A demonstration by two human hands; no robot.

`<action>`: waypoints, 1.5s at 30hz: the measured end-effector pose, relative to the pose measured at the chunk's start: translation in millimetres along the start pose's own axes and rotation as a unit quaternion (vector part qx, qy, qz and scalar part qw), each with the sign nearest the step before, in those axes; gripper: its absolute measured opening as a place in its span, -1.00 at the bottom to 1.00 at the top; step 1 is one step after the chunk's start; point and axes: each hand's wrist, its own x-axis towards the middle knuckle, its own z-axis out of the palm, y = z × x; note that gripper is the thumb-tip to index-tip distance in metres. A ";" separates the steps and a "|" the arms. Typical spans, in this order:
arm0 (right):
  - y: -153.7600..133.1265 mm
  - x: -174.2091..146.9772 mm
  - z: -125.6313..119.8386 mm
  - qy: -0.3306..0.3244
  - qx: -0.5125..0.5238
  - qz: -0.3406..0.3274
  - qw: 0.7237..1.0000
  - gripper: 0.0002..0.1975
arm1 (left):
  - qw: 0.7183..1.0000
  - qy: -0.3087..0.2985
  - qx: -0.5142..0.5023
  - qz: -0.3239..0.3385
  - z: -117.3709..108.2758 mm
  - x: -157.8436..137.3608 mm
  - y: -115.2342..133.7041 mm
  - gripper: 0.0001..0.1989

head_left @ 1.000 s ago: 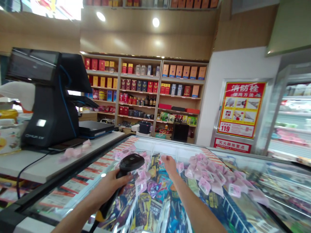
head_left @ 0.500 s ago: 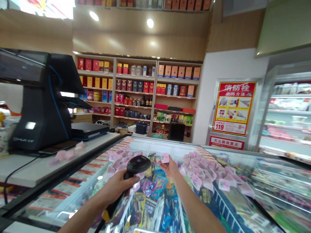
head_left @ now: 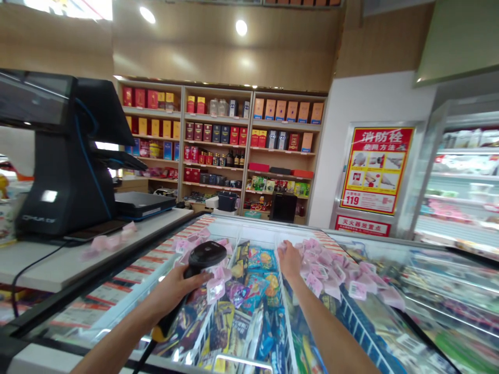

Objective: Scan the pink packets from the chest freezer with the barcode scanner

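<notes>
My left hand point(head_left: 177, 291) is wrapped round the handle of a black barcode scanner point(head_left: 206, 254), its head pointing right over the freezer. My right hand point(head_left: 290, 262) is at the left edge of a pile of pink price tags point(head_left: 322, 265) on the freezer's glass top. Its fingers are closed, with a bit of pink at the fingertips; most of that tag is hidden. A second group of pink tags point(head_left: 215, 289) lies beside and behind the scanner. Between my hands, bagged frozen goods point(head_left: 259, 283) show in white wire baskets below.
A black checkout terminal point(head_left: 66, 171) stands on the white counter point(head_left: 42, 270) at left, with several pink tags beside it. The scanner's cable point(head_left: 142, 358) runs down toward the front. Shelves of boxes point(head_left: 216, 135) line the back wall; a red poster point(head_left: 377, 169) hangs at right.
My right hand has moved right, from in front of the middle with a pink tag held up, to the right-hand pile. The scanner in my left hand has shifted slightly left.
</notes>
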 end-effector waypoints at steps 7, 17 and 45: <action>12.8 -6.4 -8.0 0.027 -0.134 -0.044 0.990 -0.57 | 0.999 0.034 0.001 -0.004 -10.7 -8.5 -4.8 -0.60; -69.6 -60.2 53.0 -0.291 -0.074 -0.295 0.907 -0.56 | 0.999 0.043 0.007 -0.023 -17.9 -18.9 -1.6 -0.61; -6.5 -16.2 12.9 -0.038 -0.116 -0.088 0.989 -0.66 | 0.996 -0.084 -0.015 0.011 18.7 -16.7 36.5 -0.70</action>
